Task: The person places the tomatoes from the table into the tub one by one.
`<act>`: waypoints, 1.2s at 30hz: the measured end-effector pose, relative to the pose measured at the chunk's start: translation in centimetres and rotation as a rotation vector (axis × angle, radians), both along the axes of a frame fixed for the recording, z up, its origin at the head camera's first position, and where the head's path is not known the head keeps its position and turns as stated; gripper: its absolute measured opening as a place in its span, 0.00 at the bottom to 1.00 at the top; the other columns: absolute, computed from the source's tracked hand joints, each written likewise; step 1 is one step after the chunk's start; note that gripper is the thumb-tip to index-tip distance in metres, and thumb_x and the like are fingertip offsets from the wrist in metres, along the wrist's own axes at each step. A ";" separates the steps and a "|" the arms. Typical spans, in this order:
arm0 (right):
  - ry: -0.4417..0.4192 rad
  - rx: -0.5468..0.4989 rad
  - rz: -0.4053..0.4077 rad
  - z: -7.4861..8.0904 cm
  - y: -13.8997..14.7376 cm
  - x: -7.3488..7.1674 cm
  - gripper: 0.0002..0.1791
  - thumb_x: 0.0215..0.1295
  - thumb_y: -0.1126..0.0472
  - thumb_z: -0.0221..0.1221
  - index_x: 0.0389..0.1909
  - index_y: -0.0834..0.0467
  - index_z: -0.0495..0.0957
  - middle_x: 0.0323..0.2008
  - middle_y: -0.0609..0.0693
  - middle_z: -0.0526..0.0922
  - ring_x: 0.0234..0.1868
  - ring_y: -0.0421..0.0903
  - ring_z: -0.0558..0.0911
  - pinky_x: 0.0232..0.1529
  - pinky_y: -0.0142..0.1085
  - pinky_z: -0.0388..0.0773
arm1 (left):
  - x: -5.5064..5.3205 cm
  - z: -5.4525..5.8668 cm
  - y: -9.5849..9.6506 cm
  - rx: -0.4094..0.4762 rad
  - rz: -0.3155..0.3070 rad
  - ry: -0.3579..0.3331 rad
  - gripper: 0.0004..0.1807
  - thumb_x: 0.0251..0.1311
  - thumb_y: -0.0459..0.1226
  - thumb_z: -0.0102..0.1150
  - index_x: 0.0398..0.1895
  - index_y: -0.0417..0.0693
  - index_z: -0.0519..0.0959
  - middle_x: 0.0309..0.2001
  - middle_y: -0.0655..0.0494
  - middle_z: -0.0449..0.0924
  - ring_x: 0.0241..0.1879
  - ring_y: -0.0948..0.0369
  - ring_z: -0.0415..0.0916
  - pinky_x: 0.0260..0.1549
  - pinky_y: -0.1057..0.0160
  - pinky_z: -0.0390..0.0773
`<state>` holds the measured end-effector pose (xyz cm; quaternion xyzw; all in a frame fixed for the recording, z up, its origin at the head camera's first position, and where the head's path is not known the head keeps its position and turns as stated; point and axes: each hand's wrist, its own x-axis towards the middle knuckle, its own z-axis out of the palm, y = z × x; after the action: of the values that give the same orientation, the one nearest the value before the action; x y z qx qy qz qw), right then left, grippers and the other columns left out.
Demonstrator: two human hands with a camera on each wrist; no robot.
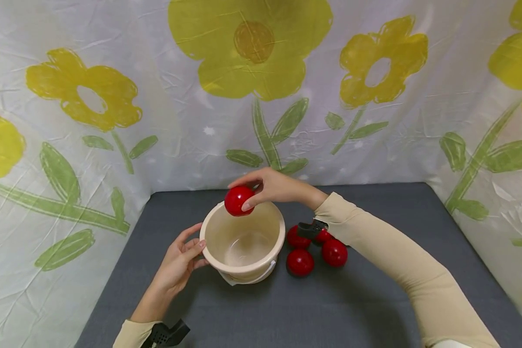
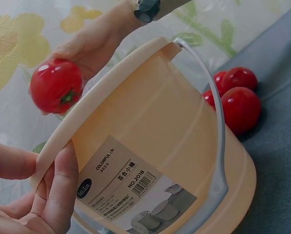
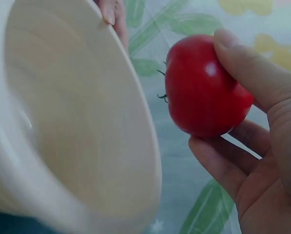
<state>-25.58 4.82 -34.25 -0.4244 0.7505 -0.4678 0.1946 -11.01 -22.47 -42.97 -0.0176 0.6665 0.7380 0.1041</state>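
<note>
I am remotely watching the right hand (image 1: 275, 185) holding a red tomato (image 1: 237, 200) between thumb and fingers near the far edge of a cream bucket (image 1: 240, 268); the left hand (image 1: 179, 265) is pinching its left edge.

Open mouth of the bucket (image 1: 261, 229) near the right hand (image 1: 275, 186), room inside, left hand (image 1: 179, 265) blocking its left rim, tomatoes (image 1: 300, 262) crowding the table (image 1: 261, 319) below the right forearm (image 1: 383, 247), flowered curtain (image 1: 191, 145) beyond both hands

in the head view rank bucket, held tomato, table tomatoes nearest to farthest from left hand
1. Bucket, its rim gripped by the left hand
2. Held tomato, in the right hand near the rim
3. Table tomatoes, right of the bucket
</note>
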 end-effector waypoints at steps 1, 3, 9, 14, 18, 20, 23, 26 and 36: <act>0.007 0.005 0.008 0.1 -0.3 -0.1 0.30 0.58 0.60 0.71 0.63 0.53 0.76 0.60 0.49 0.81 0.53 0.44 0.82 0.55 0.37 0.82 | 0.0 0.0 0.0 -0.002 0.002 -0.005 0.34 0.71 0.32 0.53 0.74 0.42 0.51 0.35 0.64 0.82 0.33 0.68 0.81 0.34 0.68 0.85; 0.021 0.023 0.024 0.2 -1.0 -0.2 0.30 0.57 0.59 0.71 0.63 0.53 0.77 0.60 0.49 0.81 0.53 0.43 0.82 0.56 0.38 0.82 | 0.0 0.0 0.0 -0.007 0.008 -0.012 0.33 0.71 0.32 0.53 0.75 0.43 0.51 0.35 0.64 0.82 0.33 0.68 0.81 0.34 0.67 0.85; 0.006 0.062 0.086 0.2 -2.5 -0.6 0.30 0.57 0.59 0.71 0.62 0.53 0.77 0.59 0.49 0.81 0.53 0.43 0.82 0.58 0.40 0.80 | 0.0 0.1 0.1 -0.032 0.020 -0.044 0.33 0.71 0.33 0.52 0.75 0.46 0.52 0.36 0.62 0.82 0.33 0.68 0.81 0.36 0.67 0.85; 0.008 0.110 0.146 0.1 -3.6 -0.8 0.30 0.57 0.60 0.71 0.62 0.55 0.77 0.58 0.51 0.82 0.54 0.43 0.81 0.56 0.36 0.81 | -0.1 0.1 0.1 -0.028 0.027 -0.048 0.33 0.71 0.33 0.53 0.74 0.46 0.53 0.36 0.62 0.82 0.32 0.68 0.81 0.35 0.67 0.85; 0.001 0.169 0.174 -0.2 -4.3 -0.9 0.29 0.57 0.60 0.70 0.61 0.55 0.77 0.57 0.51 0.82 0.54 0.43 0.80 0.54 0.32 0.81 | 0.0 0.1 0.2 -0.018 0.025 -0.045 0.33 0.71 0.32 0.52 0.74 0.44 0.52 0.35 0.62 0.82 0.32 0.68 0.81 0.35 0.67 0.85; -0.008 0.190 0.186 -0.5 -4.6 -0.8 0.29 0.57 0.60 0.70 0.61 0.55 0.77 0.56 0.51 0.82 0.54 0.43 0.80 0.53 0.32 0.81 | 0.0 0.2 0.2 -0.017 0.024 -0.044 0.33 0.71 0.32 0.52 0.74 0.44 0.52 0.35 0.62 0.81 0.32 0.68 0.80 0.34 0.68 0.85; -0.028 0.210 0.206 -1.2 -5.1 -0.8 0.28 0.57 0.60 0.70 0.61 0.55 0.77 0.55 0.50 0.83 0.54 0.43 0.80 0.53 0.32 0.81 | 0.1 0.2 0.3 -0.014 0.034 -0.050 0.33 0.70 0.31 0.53 0.74 0.44 0.53 0.34 0.63 0.81 0.31 0.68 0.80 0.34 0.68 0.85; -0.049 0.230 0.221 -1.9 -5.4 -0.7 0.28 0.57 0.59 0.70 0.61 0.54 0.78 0.54 0.48 0.83 0.53 0.43 0.81 0.53 0.32 0.81 | 0.1 0.2 0.3 -0.018 0.036 -0.052 0.34 0.70 0.32 0.54 0.74 0.43 0.52 0.34 0.64 0.81 0.32 0.68 0.80 0.34 0.68 0.85; -0.119 0.286 0.220 -3.6 -6.1 -0.6 0.26 0.56 0.58 0.71 0.57 0.49 0.80 0.53 0.45 0.84 0.51 0.43 0.82 0.53 0.32 0.81 | -0.1 -0.1 0.2 -0.009 0.041 -0.042 0.33 0.70 0.33 0.54 0.74 0.45 0.53 0.34 0.64 0.81 0.32 0.68 0.80 0.34 0.67 0.85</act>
<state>-26.21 -1.30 -37.83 -0.4435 0.7454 -0.3568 0.3470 -11.07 -22.29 -43.06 -0.0471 0.6671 0.7364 0.1027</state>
